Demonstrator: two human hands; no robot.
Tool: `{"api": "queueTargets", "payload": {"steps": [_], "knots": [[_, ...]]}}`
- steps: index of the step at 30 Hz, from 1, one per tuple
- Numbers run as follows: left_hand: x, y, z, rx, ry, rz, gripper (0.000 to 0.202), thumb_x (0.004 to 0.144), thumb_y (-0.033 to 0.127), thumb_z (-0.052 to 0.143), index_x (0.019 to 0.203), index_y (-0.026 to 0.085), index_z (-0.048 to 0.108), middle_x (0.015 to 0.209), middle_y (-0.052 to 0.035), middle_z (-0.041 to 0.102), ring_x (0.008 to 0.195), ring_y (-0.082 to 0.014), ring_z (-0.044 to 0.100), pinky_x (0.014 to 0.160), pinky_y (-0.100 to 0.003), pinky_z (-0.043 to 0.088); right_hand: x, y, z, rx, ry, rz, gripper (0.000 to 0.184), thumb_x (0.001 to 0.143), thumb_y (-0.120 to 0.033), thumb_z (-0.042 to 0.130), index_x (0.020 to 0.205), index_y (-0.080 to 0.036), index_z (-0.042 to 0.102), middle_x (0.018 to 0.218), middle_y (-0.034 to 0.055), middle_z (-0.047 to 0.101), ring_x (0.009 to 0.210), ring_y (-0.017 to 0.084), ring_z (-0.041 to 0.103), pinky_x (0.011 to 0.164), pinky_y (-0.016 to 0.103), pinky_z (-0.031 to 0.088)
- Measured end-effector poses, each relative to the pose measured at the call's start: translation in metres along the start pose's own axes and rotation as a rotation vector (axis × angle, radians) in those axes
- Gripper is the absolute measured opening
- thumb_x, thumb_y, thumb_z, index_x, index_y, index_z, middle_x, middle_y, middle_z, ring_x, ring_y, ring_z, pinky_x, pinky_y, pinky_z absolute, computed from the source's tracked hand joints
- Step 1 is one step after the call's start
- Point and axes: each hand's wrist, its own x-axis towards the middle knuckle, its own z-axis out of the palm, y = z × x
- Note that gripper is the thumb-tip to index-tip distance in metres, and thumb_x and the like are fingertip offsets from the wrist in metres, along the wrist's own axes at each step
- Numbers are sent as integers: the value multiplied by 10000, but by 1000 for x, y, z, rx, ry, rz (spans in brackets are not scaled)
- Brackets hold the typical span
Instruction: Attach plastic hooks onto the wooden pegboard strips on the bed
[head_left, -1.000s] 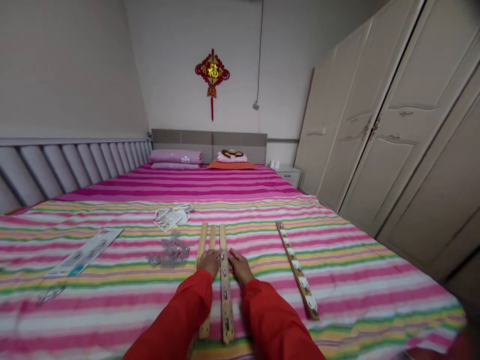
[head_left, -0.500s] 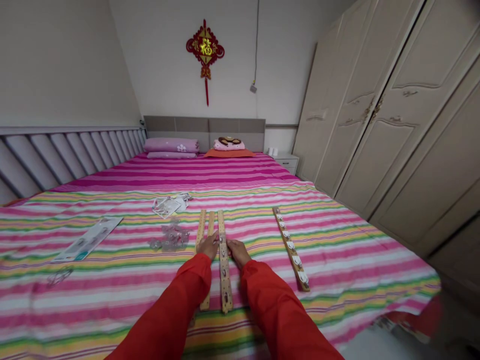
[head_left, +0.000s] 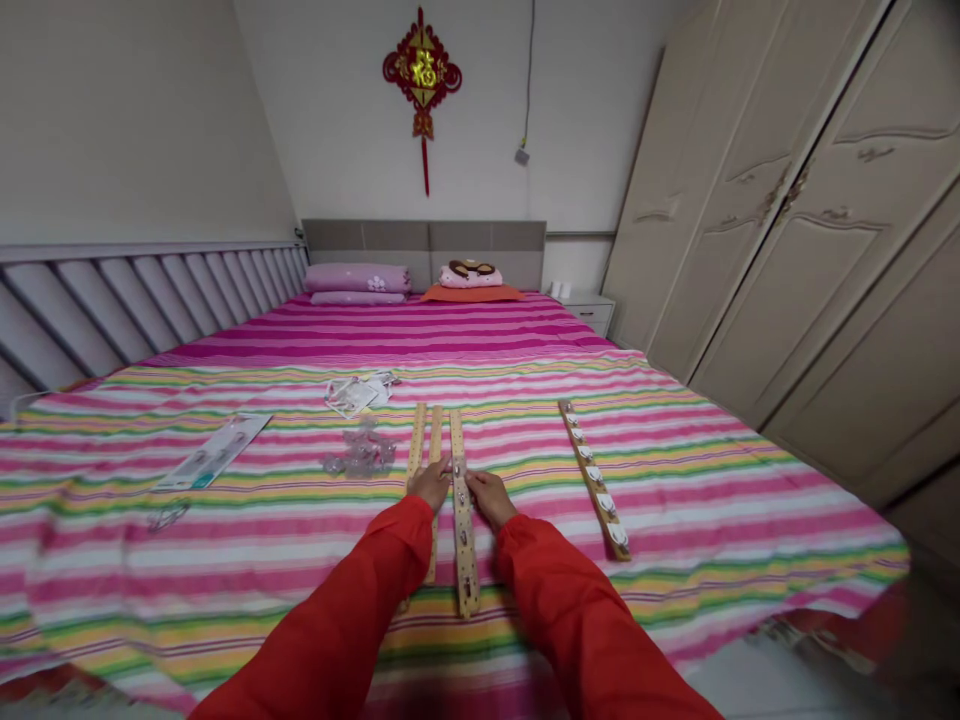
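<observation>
Three long wooden strips lie side by side on the striped bedsheet point(head_left: 675, 500), and the right one point(head_left: 463, 530) carries small metal hooks. My left hand point(head_left: 433, 483) rests with curled fingers on the left side of that strip, over the middle strip point(head_left: 433, 440). My right hand point(head_left: 487, 494) presses against its right side, fingers pinched near a small clear piece at the strip. Both arms wear red sleeves. A pile of clear plastic hooks point(head_left: 361, 456) lies just left of the strips.
A separate wooden rack with white knobs point(head_left: 595, 478) lies to the right. Opened plastic packaging point(head_left: 358, 392) and a flat card package point(head_left: 214, 451) lie to the left. Pillows sit at the headboard, a nightstand beyond, wardrobe doors point(head_left: 810, 230) along the right.
The view has shifted and tilted slightly; both hands stay at the hooked strip, moved a little farther up it.
</observation>
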Motion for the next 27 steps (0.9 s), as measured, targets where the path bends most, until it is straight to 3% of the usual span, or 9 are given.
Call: {"api": "queueTargets", "payload": {"steps": [6, 10, 14, 16, 19, 22, 27], "knots": [[4, -16, -10, -180, 27, 52, 409, 738, 179, 546, 1125, 176, 678, 1028, -33, 733, 996, -185, 637, 898, -271, 480, -5, 3, -3, 24, 23, 15, 325, 671, -421, 639, 773, -127, 732, 448, -57, 493, 433, 92, 382, 462, 234, 319], [8, -45, -37, -263, 213, 15, 398, 741, 179, 483, 1086, 120, 673, 1020, -61, 722, 949, -180, 643, 870, -287, 500, -5, 5, -6, 57, 45, 35, 365, 691, -416, 632, 904, -131, 714, 434, -74, 469, 409, 92, 380, 430, 228, 320], [4, -83, -63, -262, 380, -51, 393, 724, 256, 518, 1061, 113, 661, 933, -73, 703, 837, -195, 635, 810, -330, 519, -7, 6, -8, 72, 57, 47, 362, 705, -440, 631, 887, -136, 702, 428, -77, 451, 391, 88, 372, 414, 229, 321], [-1, -96, -67, -169, 436, -9, 384, 686, 295, 588, 1017, 122, 674, 901, -74, 683, 767, -192, 618, 785, -337, 521, -7, 7, -9, 75, 62, 40, 362, 709, -451, 633, 883, -139, 696, 434, -78, 450, 390, 86, 369, 412, 228, 316], [-8, -103, -64, 62, 462, 118, 361, 672, 281, 621, 1005, 156, 682, 935, -81, 655, 856, -214, 604, 823, -327, 502, -8, 7, -9, 76, 60, 27, 354, 711, -457, 640, 866, -142, 687, 431, -78, 448, 389, 87, 372, 409, 230, 305], [-11, -98, -60, 267, 445, 149, 293, 744, 257, 564, 1003, 196, 687, 993, -86, 639, 991, -230, 578, 852, -305, 474, -8, 7, -9, 78, 61, 34, 352, 710, -463, 638, 852, -143, 681, 429, -78, 453, 380, 88, 371, 404, 232, 295], [-11, -86, -61, 453, 383, 125, 231, 824, 252, 491, 899, 235, 710, 946, -64, 651, 945, -211, 584, 826, -284, 448, -6, 10, -9, 80, 70, 35, 376, 701, -468, 649, 871, -135, 693, 421, -75, 457, 378, 91, 378, 403, 233, 303]]}}
